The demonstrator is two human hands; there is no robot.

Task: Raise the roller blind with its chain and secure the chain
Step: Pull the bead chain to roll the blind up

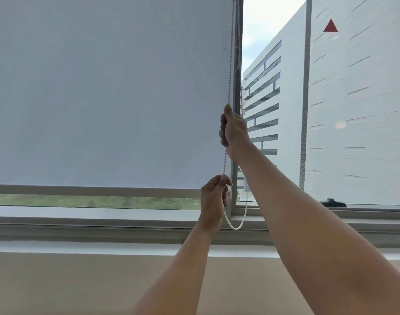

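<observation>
A pale grey roller blind (103,92) covers most of the left window pane; its bottom bar (92,191) hangs a little above the sill, leaving a strip of green outside visible. A white beaded chain (230,64) runs down the blind's right edge and loops at the bottom (236,227). My right hand (233,129) is closed on the chain's front strand, high up. My left hand (215,196), wearing a ring, pinches the same strand lower down, level with the bottom bar. The rear strand hangs behind my right wrist.
A grey window frame post (237,64) stands just right of the chain. The sill (81,226) runs across below, with a beige wall under it. A black window handle (333,203) sits on the right pane's lower frame. A white building shows outside.
</observation>
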